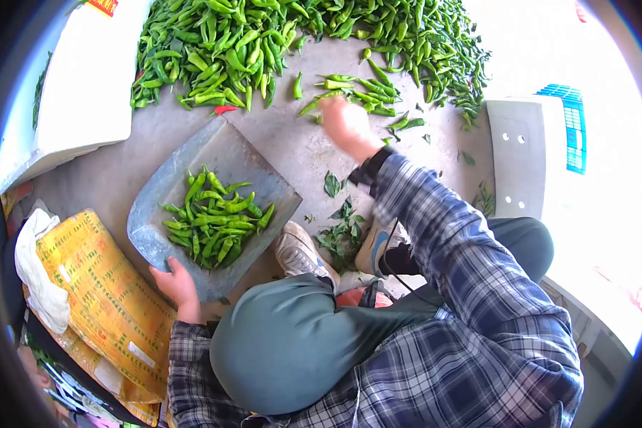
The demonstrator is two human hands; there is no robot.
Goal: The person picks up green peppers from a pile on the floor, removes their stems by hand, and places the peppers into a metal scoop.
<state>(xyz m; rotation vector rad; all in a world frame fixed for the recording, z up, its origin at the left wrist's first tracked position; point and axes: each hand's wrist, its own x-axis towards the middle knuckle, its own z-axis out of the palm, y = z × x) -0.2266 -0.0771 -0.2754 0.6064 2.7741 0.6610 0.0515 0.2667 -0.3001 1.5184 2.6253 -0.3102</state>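
My left hand (177, 285) grips the near edge of a grey metal scoop (150, 203), thumb over the rim and the other fingers out of sight beneath. A heap of green chili peppers (217, 221) lies inside the scoop. My right hand (348, 127) is stretched forward, smeared by motion, beside a small group of loose green peppers (371, 93) on the floor. Its fingers are too blurred to make out. One red pepper (225, 110) lies at the scoop's far tip.
A large pile of green peppers (228, 43) spreads along the back. White foam boxes (85, 78) stand at left, with yellow taped cardboard (103, 285) nearer me. Loose leaves (342, 225) lie by my shoes (299, 250). A grey-white container (517, 153) and blue plastic crate (575, 128) are at right.
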